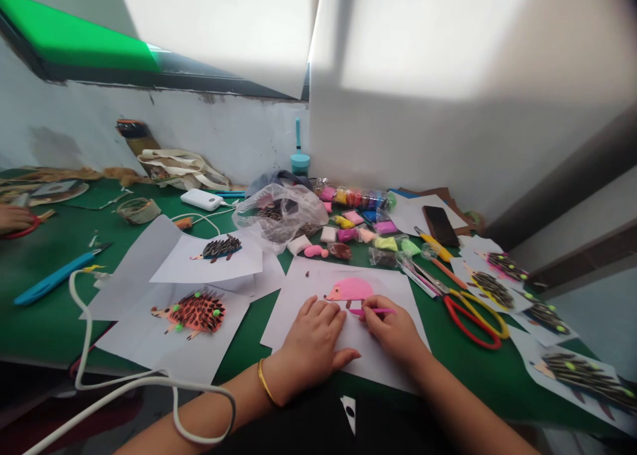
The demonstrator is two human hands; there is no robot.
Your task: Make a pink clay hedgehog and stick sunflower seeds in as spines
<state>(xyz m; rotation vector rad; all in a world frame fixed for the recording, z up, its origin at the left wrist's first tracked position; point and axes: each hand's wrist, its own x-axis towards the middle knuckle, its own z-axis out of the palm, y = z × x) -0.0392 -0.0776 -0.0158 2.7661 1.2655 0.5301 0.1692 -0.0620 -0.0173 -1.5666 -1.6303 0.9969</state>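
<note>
A white sheet of paper (pixel 293 296) lies in front of me, bearing a pink clay hedgehog (pixel 354 288) with a dark nose and a small brown foot below its body. My left hand (pixel 317 335) rests flat on the paper, fingers out and thumb apart, just under the hedgehog's head. Pinched in my right hand (pixel 393 327) is a slim pink clay modelling tool (pixel 381 310), its tip pointing left beside the brown foot. Whether the tip touches the foot I cannot tell. A tiny brown bit (pixel 307 274) sits near the sheet's upper left.
Several clay packets (pixel 385 227) lie behind the sheet, near a plastic bag (pixel 283 209). Scissors (pixel 472 316) and a phone (pixel 440 225) are right; finished hedgehogs (pixel 196 311) lie on both sides. A white cable (pixel 84 335) loops over my left forearm. Another person's hand (pixel 14 219) holds red-handled scissors.
</note>
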